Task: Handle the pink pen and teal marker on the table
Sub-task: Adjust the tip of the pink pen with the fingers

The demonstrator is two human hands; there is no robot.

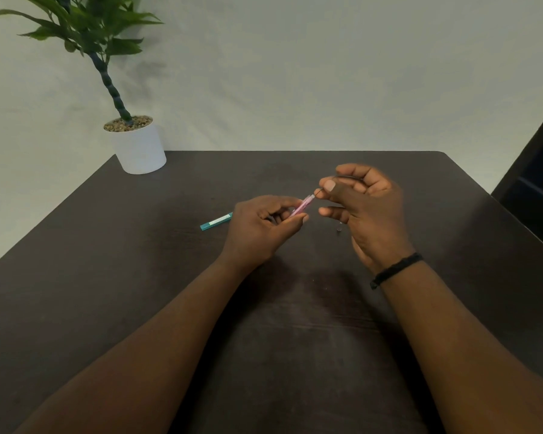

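Pink pen, held above the middle of a dark table, gripped in the closed fingers of the left hand. Just beyond its tip, the right hand pinches a thin dark rod between thumb and forefinger; the rod meets the pen's end. The teal marker lies flat on the table, just left of the left hand. A black wristband circles the right wrist. A potted plant stands at the far left corner.
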